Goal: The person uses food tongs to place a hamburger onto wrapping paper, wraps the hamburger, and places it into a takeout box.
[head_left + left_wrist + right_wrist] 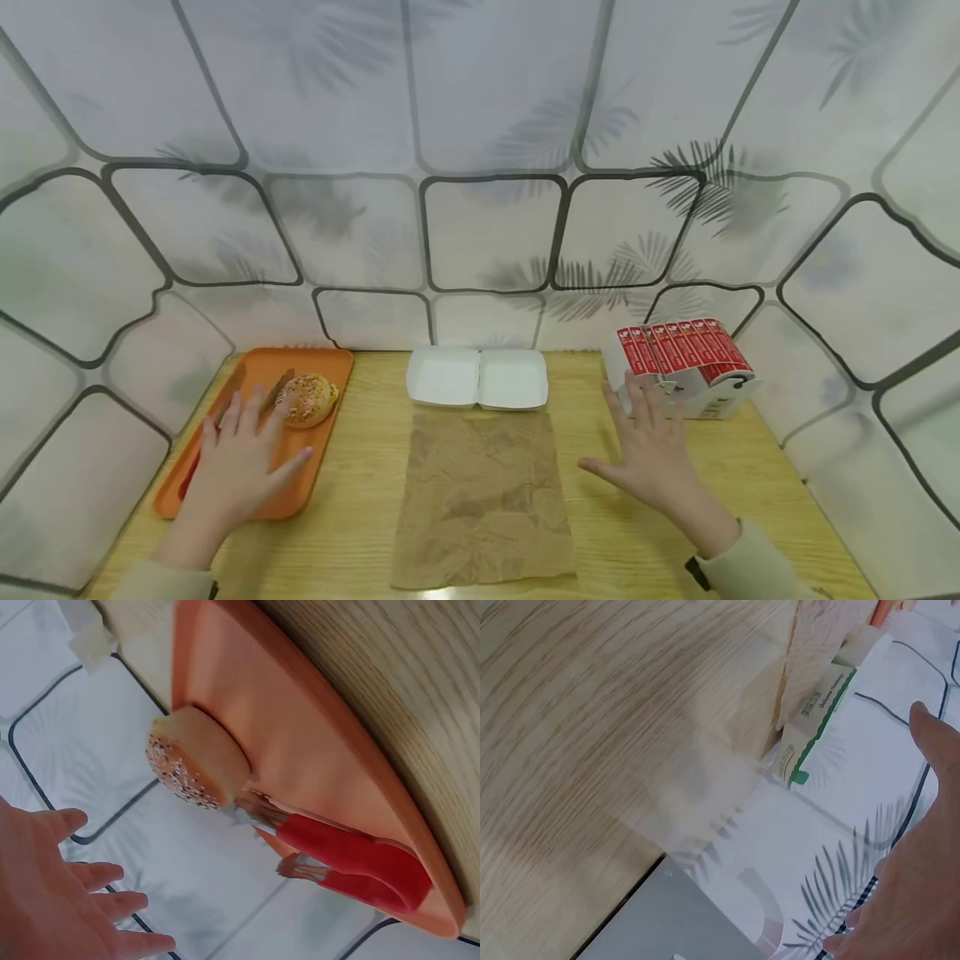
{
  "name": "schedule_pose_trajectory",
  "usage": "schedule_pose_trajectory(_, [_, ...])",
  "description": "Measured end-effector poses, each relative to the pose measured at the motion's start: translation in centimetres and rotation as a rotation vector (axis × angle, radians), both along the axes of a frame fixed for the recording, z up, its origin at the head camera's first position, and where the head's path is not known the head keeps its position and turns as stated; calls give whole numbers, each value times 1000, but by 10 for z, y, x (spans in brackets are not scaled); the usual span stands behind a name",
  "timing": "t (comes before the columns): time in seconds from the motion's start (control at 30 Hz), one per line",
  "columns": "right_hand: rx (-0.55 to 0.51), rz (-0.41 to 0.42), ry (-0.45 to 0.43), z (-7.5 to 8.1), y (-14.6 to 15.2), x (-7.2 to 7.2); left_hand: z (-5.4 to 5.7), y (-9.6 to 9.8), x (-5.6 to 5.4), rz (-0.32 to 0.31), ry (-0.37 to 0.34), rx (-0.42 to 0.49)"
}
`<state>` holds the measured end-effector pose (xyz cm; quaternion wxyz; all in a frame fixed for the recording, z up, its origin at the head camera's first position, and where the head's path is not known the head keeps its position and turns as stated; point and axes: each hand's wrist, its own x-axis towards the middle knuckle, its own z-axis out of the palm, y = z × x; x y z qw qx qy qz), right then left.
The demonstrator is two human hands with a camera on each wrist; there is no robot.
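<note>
My left hand (238, 467) hovers with fingers spread over an orange tray (266, 362). On that tray lie a seeded burger (303, 402) and tongs with red handles (337, 851); in the head view the hand partly covers the tongs. The left wrist view shows this hand apart from both. My right hand (651, 458), fingers also spread and holding nothing, is nearest to a white box (712, 407) topped with a row of red packets (690, 346). Between the hands, a sheet of creased brown paper (483, 492) lies flat in front of an open white takeout box (442, 377).
Everything stands on a light wooden table (352, 500). A white patterned curtain or wall covering (491, 233) encloses the back and both sides. Green print shows on the takeout box's side (817, 712). A grey flat panel (667, 915) appears low in the right wrist view.
</note>
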<state>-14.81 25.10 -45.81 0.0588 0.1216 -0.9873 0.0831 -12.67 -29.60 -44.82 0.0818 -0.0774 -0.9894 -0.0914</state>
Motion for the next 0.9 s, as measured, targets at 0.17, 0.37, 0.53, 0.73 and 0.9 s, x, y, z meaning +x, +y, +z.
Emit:
schedule_pose_trajectory(0.17, [2,42,-6,-4,-12,0,-3,-11,-2,5,55,10])
schedule_pose_trajectory(0.37, [0,110,54,-12,-27,0,-6,-23,-5,-1,119,13])
schedule_pose_trajectory(0.53, [-26,157,68,-17,-37,3,-13,-35,-6,26,127,14])
schedule_pose_trajectory(0.73, [-33,192,82,-25,-48,8,-27,-52,-8,76,137,50])
schedule_pose_trajectory(0.9, [-31,216,76,-32,-53,12,-36,-65,-11,141,75,77])
